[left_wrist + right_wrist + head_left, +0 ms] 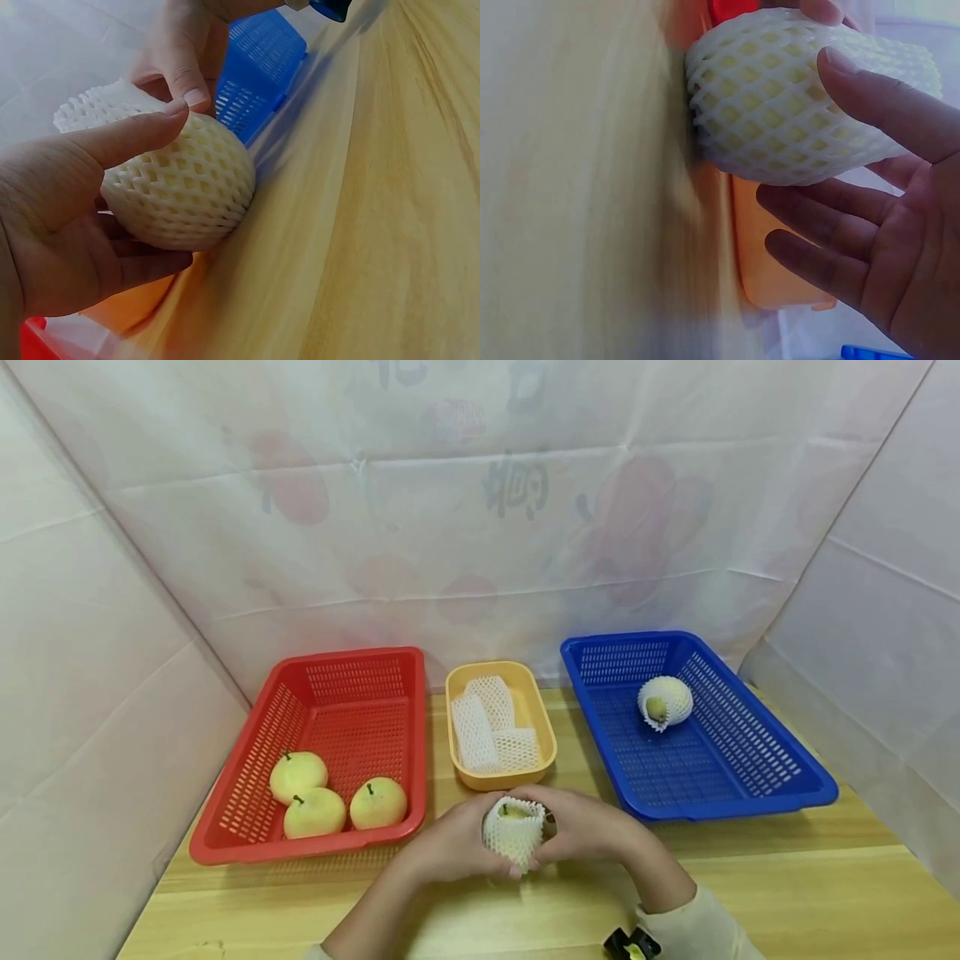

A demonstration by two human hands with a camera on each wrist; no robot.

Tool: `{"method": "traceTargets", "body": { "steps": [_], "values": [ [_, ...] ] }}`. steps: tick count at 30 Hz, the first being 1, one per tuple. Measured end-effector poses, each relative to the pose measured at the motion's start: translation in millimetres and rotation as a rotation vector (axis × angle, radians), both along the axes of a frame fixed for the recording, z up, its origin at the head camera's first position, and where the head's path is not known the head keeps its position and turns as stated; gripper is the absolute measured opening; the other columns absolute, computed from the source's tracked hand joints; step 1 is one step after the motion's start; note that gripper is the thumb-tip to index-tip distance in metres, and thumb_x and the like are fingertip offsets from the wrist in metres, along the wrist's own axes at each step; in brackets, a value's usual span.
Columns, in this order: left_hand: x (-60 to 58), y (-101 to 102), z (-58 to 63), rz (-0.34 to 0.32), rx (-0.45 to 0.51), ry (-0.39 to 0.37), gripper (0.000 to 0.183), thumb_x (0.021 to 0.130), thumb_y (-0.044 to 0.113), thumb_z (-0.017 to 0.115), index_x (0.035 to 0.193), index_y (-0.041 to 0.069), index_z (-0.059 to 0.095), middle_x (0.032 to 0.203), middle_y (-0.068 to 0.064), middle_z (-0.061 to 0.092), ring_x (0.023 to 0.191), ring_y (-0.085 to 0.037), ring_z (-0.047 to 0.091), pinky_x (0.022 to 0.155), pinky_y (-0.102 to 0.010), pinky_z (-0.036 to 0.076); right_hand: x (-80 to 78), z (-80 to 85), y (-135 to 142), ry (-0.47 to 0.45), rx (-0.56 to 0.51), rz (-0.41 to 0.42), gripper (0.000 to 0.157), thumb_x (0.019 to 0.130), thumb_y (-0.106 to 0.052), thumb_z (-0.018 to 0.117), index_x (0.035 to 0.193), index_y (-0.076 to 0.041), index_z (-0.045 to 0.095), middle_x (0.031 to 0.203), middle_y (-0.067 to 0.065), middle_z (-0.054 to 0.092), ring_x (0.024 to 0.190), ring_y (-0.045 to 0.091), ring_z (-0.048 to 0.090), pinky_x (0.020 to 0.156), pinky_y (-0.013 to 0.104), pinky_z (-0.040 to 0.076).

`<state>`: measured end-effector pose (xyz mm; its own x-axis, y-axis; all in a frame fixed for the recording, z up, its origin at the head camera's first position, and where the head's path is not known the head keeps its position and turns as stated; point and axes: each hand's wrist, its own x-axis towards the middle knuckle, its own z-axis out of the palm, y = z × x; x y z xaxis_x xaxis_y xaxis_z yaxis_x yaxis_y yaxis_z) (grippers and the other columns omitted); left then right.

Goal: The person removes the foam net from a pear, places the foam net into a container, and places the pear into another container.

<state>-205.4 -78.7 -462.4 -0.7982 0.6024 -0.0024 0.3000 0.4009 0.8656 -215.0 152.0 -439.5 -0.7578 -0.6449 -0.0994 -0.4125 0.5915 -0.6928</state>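
Just in front of the yellow tray, both hands hold a round yellow pear [516, 837] in a white foam net sleeve. My left hand [459, 842] curls round its left side, thumb along the net and fingers beneath in the left wrist view. From the other side my right hand [587, 828] grips it between thumb and fingers. The sleeve's frilled end [82, 109] stands past the fruit, and the stem shows through the opening from above. In the right wrist view the netted pear [765, 105] sits close over the wooden table [577, 187].
On the left, a red basket [416, 735] holds three bare pears [315, 812]. Several flat foam nets [474, 735] lie in the yellow tray [542, 727]. A blue basket [720, 810] on the right holds one netted pear [672, 700]. Cloth walls [480, 543] enclose the table.
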Motion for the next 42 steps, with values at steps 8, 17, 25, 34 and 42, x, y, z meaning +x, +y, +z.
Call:
{"method": "traceTargets", "body": {
  "steps": [8,17,25,34,42],
  "values": [
    [-0.9,-0.5,4.6,-0.003,0.037,0.031,0.065,0.068,0.037,0.090,0.125,0.030,0.059,0.104,0.010,0.064,0.092,-0.008,0.061,0.080,-0.026,0.052,-1.5,5.1,2.0,0.028,-0.027,0.012,0.065,0.073,-0.031,0.085,0.131,-0.031,0.056,0.122,-0.016,0.062,0.106,0.007,0.061,0.090,0.033,0.053],
    [-0.7,-1.6,4.9,0.013,0.033,0.041,0.060,0.069,0.041,0.088,0.121,0.029,0.062,0.107,0.009,0.062,0.097,-0.009,0.059,0.083,-0.026,0.051,0.1,10.6,4.0,0.020,-0.043,0.017,0.058,0.075,-0.040,0.084,0.126,-0.030,0.059,0.116,-0.016,0.065,0.104,0.006,0.063,0.089,0.030,0.054],
    [-0.8,-1.9,4.9,0.023,0.028,0.040,0.058,0.070,0.042,0.087,0.121,0.028,0.063,0.110,0.010,0.061,0.101,-0.009,0.057,0.084,-0.025,0.051,-0.1,12.2,5.1,0.028,-0.053,0.018,0.058,0.076,-0.044,0.083,0.126,-0.027,0.060,0.117,-0.015,0.065,0.105,0.008,0.064,0.091,0.038,0.055],
    [0.5,-2.1,7.2,0.042,0.005,0.041,0.060,0.070,0.042,0.087,0.122,0.023,0.065,0.116,0.008,0.059,0.104,-0.009,0.057,0.088,-0.026,0.050,-0.9,11.2,5.6,0.038,-0.066,0.030,0.050,0.077,-0.043,0.082,0.120,-0.027,0.064,0.111,-0.016,0.066,0.101,0.005,0.063,0.090,0.036,0.055],
    [1.9,-2.1,8.9,0.054,-0.008,0.042,0.056,0.071,0.042,0.087,0.119,0.021,0.067,0.119,0.006,0.058,0.107,-0.011,0.057,0.090,-0.027,0.050,-1.2,9.8,4.2,0.057,-0.055,0.016,0.046,0.077,-0.041,0.082,0.117,-0.028,0.065,0.107,-0.018,0.066,0.097,0.004,0.063,0.087,0.038,0.056]
  ]
}}
